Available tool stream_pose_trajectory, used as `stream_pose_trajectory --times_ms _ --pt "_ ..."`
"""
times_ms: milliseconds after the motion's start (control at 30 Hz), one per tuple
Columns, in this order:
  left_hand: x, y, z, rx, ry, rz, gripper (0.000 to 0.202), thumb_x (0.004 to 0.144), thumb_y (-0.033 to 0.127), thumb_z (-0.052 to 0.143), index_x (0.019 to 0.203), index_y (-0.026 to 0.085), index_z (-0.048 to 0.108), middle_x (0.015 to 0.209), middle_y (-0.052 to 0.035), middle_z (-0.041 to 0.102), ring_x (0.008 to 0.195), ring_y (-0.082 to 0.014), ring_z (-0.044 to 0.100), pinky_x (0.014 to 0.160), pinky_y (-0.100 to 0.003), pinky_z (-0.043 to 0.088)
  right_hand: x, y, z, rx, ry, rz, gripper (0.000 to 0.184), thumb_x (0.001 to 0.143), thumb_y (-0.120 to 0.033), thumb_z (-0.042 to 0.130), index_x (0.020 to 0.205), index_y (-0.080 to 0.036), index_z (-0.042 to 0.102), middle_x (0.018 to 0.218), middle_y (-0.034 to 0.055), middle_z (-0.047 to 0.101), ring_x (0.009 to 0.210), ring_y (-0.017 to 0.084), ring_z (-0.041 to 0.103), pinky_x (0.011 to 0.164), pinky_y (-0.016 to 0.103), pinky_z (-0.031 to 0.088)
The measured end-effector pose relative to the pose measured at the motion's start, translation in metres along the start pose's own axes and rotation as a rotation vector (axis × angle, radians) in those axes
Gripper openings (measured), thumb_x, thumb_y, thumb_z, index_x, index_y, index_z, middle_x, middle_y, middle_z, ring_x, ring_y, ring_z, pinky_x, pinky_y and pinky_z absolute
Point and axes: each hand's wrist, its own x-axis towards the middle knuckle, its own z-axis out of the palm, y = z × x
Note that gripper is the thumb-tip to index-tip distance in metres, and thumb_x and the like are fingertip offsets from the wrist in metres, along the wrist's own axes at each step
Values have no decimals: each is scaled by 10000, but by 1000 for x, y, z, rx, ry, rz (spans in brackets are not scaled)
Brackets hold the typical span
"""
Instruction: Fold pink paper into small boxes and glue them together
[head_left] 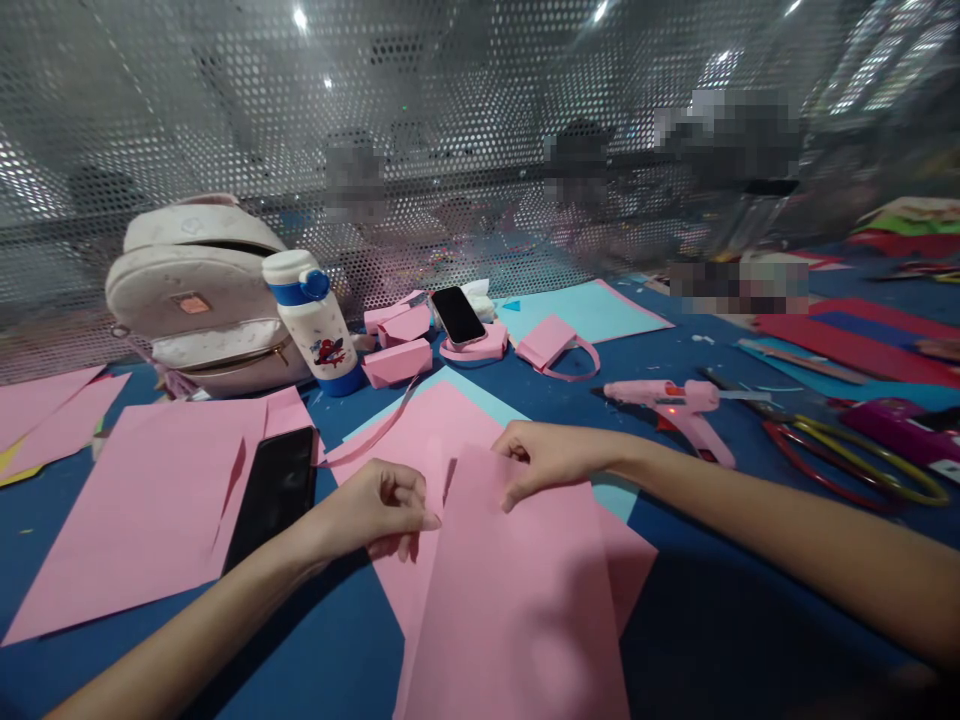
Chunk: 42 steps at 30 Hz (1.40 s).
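A folded sheet of pink paper (517, 600) stands slightly raised in front of me, over other pink sheets (405, 430) on the table. My right hand (544, 455) grips its far edge, thumb on the near face and the other fingers behind. At the left edge of the same sheet, my left hand (386, 505) is closed in a pinch on a narrow pink flap; its fingertips partly hide the flap. Beneath the pink sheets a light blue sheet (517, 405) shows at the corners.
Left are a black phone (274, 490), pink sheets (142, 490), a backpack (202, 290) and a bottle (319, 325). Small pink paper bags (551, 345) and another phone (459, 316) lie behind. Right are a pink glue gun (675, 395) and scissors (862, 460). Perforated metal panel (465, 120) stands behind.
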Motion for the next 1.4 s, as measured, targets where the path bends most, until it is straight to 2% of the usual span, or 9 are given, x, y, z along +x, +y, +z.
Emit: stream_pose_trajectory --times_ms 100,233,333,667,800,1033,1133,1233,1400 --pt "-2 2 0 20 23 -11 372 672 379 831 584 155 549 458 13 613 329 -44 422 348 -158 259 -1 2 -2 3 -30 3 367 650 -431 837 766 -117 688 663 -29 598 583 103 499 518 206 384" --pt "-3 5 1 52 71 0 333 674 363 821 581 156 577 448 31 586 352 -48 431 369 -160 261 -2 5 -6 -92 -33 24 394 619 -403 860 587 -130 577 527 -78 457 495 59 359 437 198 244" --pt "-4 7 1 69 78 12 309 682 356 813 587 153 600 451 27 590 359 -48 434 381 -161 257 -2 4 -8 -118 -31 36 395 633 -418 848 595 -132 578 521 -83 431 487 55 339 427 199 214" --pt "-4 1 -6 102 33 -36 373 713 426 795 600 162 557 438 43 556 376 -60 436 405 -172 299 0 2 -7 -32 -25 -9 408 687 -483 810 822 -115 694 736 -5 631 642 124 542 557 212 396" --pt "-2 4 -12 97 145 -10 373 659 404 831 578 159 561 421 44 538 388 -62 440 409 -169 285 3 3 -5 67 139 -41 407 707 -499 804 812 -127 677 755 -2 623 662 131 555 571 210 411" --pt "3 -3 -32 -21 476 139 370 723 453 780 670 161 558 464 70 496 393 -30 350 402 -151 205 10 6 -5 616 514 -65 462 696 -552 806 873 -156 648 858 49 675 740 156 623 653 234 518" --pt "5 -6 -29 -66 550 176 400 705 494 785 699 159 566 476 65 506 393 -30 362 399 -151 212 11 7 -2 601 537 -35 466 662 -549 830 807 -165 610 777 27 644 719 156 607 619 233 512" --pt "6 -5 -22 -84 575 186 409 674 483 810 687 153 568 477 51 533 377 -30 375 395 -157 229 12 7 5 420 562 -14 477 617 -529 856 725 -163 571 676 5 579 658 158 558 558 239 459" --pt "5 -4 -16 -105 596 202 383 686 449 806 690 150 566 475 40 556 366 -30 387 390 -155 241 17 13 10 47 764 72 616 616 -707 749 592 -219 375 530 -61 324 505 91 318 435 233 246"
